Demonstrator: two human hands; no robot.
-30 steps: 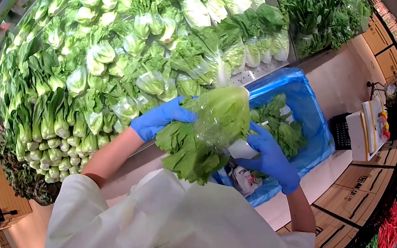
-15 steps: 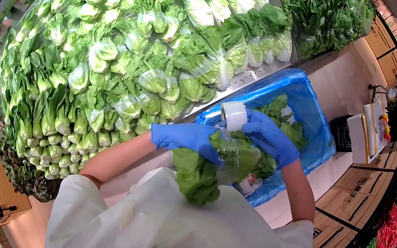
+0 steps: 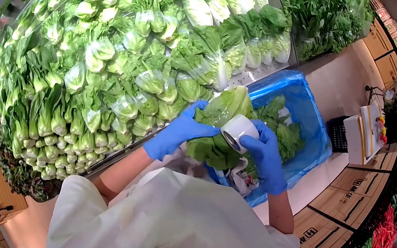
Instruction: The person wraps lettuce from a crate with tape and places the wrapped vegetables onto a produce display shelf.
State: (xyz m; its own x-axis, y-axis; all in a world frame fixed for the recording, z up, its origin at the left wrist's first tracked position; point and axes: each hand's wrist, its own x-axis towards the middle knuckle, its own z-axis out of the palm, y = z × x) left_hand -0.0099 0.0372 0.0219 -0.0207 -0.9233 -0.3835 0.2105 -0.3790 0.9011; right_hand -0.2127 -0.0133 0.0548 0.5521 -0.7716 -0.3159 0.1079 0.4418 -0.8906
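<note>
My right hand (image 3: 268,158), in a blue glove, grips a white roll of clear film or tape (image 3: 240,132), its hollow core tilted toward me. Just left of the roll is a head of leafy lettuce (image 3: 233,103), with a shiny clear wrap across part of it. My left hand (image 3: 179,131), also gloved in blue, holds the lettuce from the left side, its thumb lying across the leaves; some fingers are hidden. Beneath both hands stands a bin lined with blue plastic (image 3: 318,138), containing loose green leaves (image 3: 286,140) and crumpled plastic (image 3: 242,179).
A sloping display of wrapped lettuces (image 3: 151,80), bok choy (image 3: 56,122) and napa cabbages (image 3: 198,10) rises ahead and left. Right of the bin are a dark crate (image 3: 338,134) and a white box (image 3: 360,134). Wooden-fronted stands with chillies (image 3: 386,234) curve along the right.
The lettuce has turned so leaves now point up and away from me. My left hand has shifted left and the roll has moved slightly lower, its core turned toward me.
</note>
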